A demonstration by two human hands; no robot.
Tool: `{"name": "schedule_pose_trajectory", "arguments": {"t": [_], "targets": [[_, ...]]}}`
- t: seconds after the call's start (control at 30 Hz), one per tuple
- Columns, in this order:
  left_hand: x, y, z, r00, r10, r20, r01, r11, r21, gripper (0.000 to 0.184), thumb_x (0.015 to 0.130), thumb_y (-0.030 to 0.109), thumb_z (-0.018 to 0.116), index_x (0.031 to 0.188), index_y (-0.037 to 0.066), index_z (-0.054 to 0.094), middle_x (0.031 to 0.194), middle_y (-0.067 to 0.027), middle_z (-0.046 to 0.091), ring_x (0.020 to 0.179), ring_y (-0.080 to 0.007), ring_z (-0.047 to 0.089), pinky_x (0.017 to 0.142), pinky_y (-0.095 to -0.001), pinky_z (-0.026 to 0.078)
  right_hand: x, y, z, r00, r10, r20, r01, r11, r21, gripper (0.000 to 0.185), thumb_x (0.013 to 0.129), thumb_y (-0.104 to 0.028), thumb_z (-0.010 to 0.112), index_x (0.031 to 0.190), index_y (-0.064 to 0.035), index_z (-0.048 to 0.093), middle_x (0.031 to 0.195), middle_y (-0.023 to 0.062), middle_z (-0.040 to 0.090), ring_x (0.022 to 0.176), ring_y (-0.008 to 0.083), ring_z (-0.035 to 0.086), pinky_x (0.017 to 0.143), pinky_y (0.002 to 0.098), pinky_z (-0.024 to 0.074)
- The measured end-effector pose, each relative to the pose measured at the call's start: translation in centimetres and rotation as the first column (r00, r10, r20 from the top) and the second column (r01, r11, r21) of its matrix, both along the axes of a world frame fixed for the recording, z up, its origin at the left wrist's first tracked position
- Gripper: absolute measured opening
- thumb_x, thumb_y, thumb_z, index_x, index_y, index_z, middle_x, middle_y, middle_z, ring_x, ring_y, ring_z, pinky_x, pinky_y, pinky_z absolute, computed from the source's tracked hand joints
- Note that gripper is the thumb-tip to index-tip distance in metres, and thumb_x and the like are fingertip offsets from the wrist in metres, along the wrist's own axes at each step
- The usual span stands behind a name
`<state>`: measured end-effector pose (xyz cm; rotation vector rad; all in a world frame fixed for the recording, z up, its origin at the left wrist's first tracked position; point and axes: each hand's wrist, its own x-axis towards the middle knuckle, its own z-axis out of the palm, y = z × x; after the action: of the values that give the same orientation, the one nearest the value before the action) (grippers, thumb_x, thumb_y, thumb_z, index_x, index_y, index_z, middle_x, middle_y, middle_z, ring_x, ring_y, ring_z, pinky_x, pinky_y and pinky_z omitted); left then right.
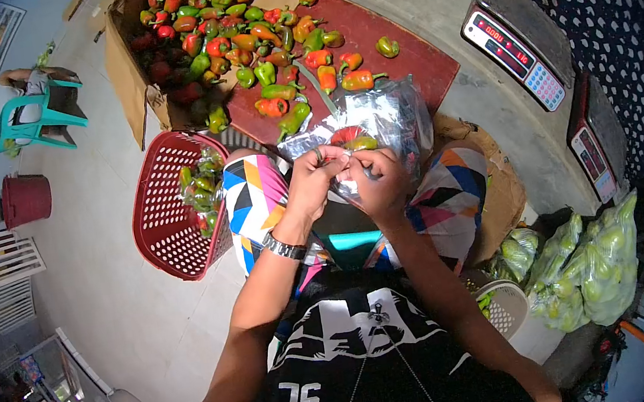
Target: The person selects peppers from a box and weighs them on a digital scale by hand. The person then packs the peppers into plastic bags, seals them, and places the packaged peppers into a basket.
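Observation:
My left hand (314, 179) and my right hand (377, 181) meet in front of my lap. Both pinch the gathered plastic of a small clear bag, fingertips almost touching. Inside or just behind that plastic show a red pepper (346, 134) and a yellow-green pepper (363, 143); the bag's full outline is hard to make out. Beyond my hands lies a heap of clear plastic bags (395, 111) on the edge of a dark red board (421, 60). A knife (318, 90) rests among loose peppers (276, 92) there.
Left of my knees stands a red perforated basket (164, 192) holding bagged peppers (202, 185). A cardboard box (126, 80) is at the far left of the pepper pile. Two digital scales (517, 56) sit on the right ledge, with filled produce bags (607, 266) below.

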<state>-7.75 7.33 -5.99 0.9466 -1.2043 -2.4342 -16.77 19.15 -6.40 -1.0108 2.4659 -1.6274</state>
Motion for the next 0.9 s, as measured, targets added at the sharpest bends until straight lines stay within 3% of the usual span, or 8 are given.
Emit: {"name": "schedule_pose_trajectory", "arguments": {"t": [0.07,0.3,0.37,0.47,0.57,0.67,0.77,0.9], "targets": [[0.0,0.2,-0.3,1.0,-0.001,0.011,0.001,1.0,-0.026,0.009,0.099,0.004,0.068,0.105,-0.002,0.071,0.093,-0.0054,0.072,0.081,-0.0113,0.064,0.074,-0.0249,0.052,-0.1,0.0,0.4,0.975,-0.03,0.221,0.011,0.996,0.085,0.018,0.079,-0.011,0.082,0.092,-0.0082,0.07,0.083,0.0077,0.064,0.075,0.0279,0.065,0.068,0.0421,0.0517],[0.2,-0.2,-1.3,0.997,-0.047,0.054,0.048,0.998,-0.031,0.011,0.098,0.006,0.069,0.104,-0.001,0.074,0.092,-0.0034,0.074,0.078,-0.0095,0.063,0.072,-0.0234,0.051,-1.1,-0.6,-1.0,0.994,0.056,-0.097,-0.049,0.997,0.067,0.017,0.077,-0.008,0.077,0.088,-0.0078,0.065,0.085,0.0101,0.063,0.08,0.0331,0.065,0.07,0.0457,0.053],[0.2,-0.5,-1.3,0.997,-0.033,0.064,0.028,0.997,0.077,0.01,0.096,0.007,0.071,0.101,-0.001,0.075,0.089,-0.0044,0.073,0.076,-0.0099,0.063,0.069,-0.0241,0.05,-1.3,-0.9,-0.8,0.978,0.087,-0.191,-0.076,0.995,0.062,0.017,0.076,-0.006,0.075,0.087,-0.0067,0.062,0.086,0.0122,0.061,0.084,0.0356,0.062,0.072,0.0472,0.0523],[-0.4,-0.8,-0.4,0.998,-0.024,0.063,0.014,0.988,0.151,0.011,0.095,0.009,0.072,0.099,-0.001,0.075,0.085,-0.0041,0.072,0.072,-0.0101,0.063,0.066,-0.024,0.049,-2.5,-1.5,-0.8,0.905,0.159,-0.394,-0.125,0.986,0.111,0.017,0.074,-0.004,0.072,0.086,-0.0043,0.059,0.083,0.0146,0.058,0.077,0.036,0.06,0.066,0.046,0.0508],[-0.6,-1.3,-0.5,0.994,-0.053,0.091,0.04,0.99,0.138,0.011,0.093,0.008,0.073,0.096,-0.002,0.075,0.082,-0.0036,0.072,0.068,-0.0104,0.063,0.063,-0.0239,0.048,-3.4,-1.9,-0.6,0.869,0.265,-0.418,-0.213,0.963,0.166,0.015,0.074,-0.005,0.067,0.083,-0.0043,0.055,0.081,0.0163,0.055,0.077,0.0385,0.058,0.067,0.0488,0.05],[-1.2,-2.0,-1.1,0.99,-0.1,0.097,0.091,0.992,0.085,0.009,0.089,0.007,0.074,0.091,-0.002,0.074,0.077,-0.0041,0.071,0.064,-0.011,0.062,0.061,-0.0241,0.047,-3.9,-1.8,-1.1,0.862,0.375,-0.342,-0.286,0.916,0.282,0.02,0.078,-0.014,0.065,0.087,-0.0014,0.054,0.089,0.0221,0.054,0.089,0.0422,0.057,0.079,0.0526,0.0499],[-1.8,-1.6,-0.8,0.991,-0.08,0.108,0.079,0.997,0.016,0.008,0.085,0.004,0.071,0.08,-0.002,0.072,0.072,-0.0059,0.069,0.061,-0.0127,0.06,0.058,-0.0256,0.046,-4.5,-2.1,-0.6,0.808,0.368,-0.46,-0.311,0.93,0.197,0.015,0.073,-0.008,0.066,0.079,-0.004,0.053,0.076,0.0173,0.053,0.073,0.0389,0.058,0.064,0.0486,0.0501],[-2.3,-1.6,-1.4,0.988,-0.099,0.118,0.109,0.991,-0.08,0.013,0.088,0.003,0.067,0.076,-0.001,0.07,0.071,-0.0068,0.069,0.058,-0.013,0.06,0.055,-0.0262,0.045,-6.1,-2.3,-0.4,0.755,0.448,-0.479,-0.406,0.893,0.195,0.016,0.071,-0.007,0.066,0.078,-0.0039,0.052,0.074,0.0172,0.052,0.07,0.0386,0.058,0.061,0.0474,0.0502]]}}
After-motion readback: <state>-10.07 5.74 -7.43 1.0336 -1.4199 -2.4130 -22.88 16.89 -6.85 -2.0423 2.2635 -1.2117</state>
